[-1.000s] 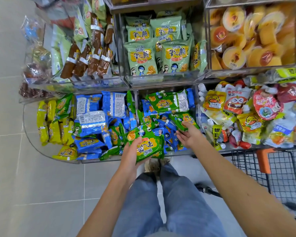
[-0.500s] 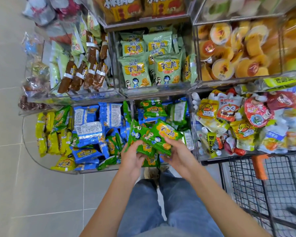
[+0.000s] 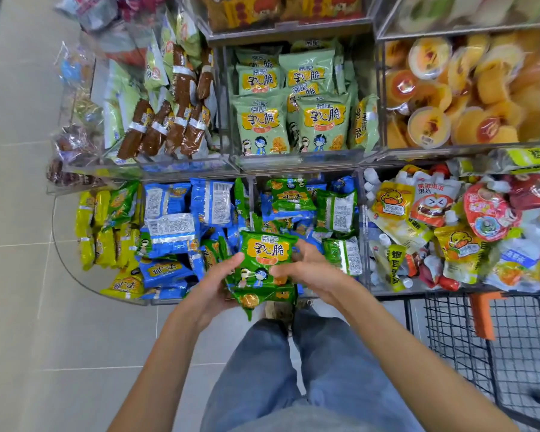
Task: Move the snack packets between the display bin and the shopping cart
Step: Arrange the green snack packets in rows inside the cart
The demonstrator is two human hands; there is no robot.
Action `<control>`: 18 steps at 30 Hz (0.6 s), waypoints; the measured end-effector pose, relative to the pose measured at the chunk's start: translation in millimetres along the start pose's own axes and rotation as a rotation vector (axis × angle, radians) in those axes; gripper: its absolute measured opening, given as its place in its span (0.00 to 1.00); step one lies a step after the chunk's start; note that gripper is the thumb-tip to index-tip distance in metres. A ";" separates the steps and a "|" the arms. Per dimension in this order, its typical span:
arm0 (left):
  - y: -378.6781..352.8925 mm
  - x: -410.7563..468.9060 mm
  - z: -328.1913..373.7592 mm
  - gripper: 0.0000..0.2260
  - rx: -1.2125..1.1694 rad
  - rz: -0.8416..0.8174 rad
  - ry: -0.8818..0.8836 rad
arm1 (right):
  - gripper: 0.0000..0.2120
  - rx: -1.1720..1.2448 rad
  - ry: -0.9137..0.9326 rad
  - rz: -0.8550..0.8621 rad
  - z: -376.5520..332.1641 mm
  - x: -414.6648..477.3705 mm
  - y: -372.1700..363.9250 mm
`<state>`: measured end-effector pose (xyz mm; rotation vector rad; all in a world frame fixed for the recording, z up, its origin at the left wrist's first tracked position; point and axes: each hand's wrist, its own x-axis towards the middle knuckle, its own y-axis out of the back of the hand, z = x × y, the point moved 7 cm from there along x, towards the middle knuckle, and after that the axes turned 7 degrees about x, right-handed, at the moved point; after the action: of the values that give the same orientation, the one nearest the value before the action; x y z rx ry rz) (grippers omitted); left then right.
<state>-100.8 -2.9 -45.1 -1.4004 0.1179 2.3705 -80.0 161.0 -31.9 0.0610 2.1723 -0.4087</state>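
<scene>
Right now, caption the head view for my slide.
Left hand and right hand hold green snack packets at the display bin.

Display bin (image 3: 156, 302) open on top but crammed with snack packets (image 3: 166, 269); upper shelf lip (image 3: 293, 163) overhangs its back; shopping cart (image 3: 512, 353) open alongside.

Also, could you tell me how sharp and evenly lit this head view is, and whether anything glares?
Head view: soft, even light, no hard shadows; the green snack packets, held by left hand and right hand, read sharp; the orange packets on the top shelf blur toward the edge; pale glare streaks the upper clear bin front.
</scene>
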 end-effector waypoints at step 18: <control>34.7 -3.9 -50.5 0.14 -0.340 0.258 -0.068 | 0.27 -0.381 0.017 0.604 91.0 56.1 47.4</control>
<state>-70.0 -49.3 -71.1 -1.5288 -0.1384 2.7492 -33.5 171.4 -138.6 0.4913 2.0858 0.3479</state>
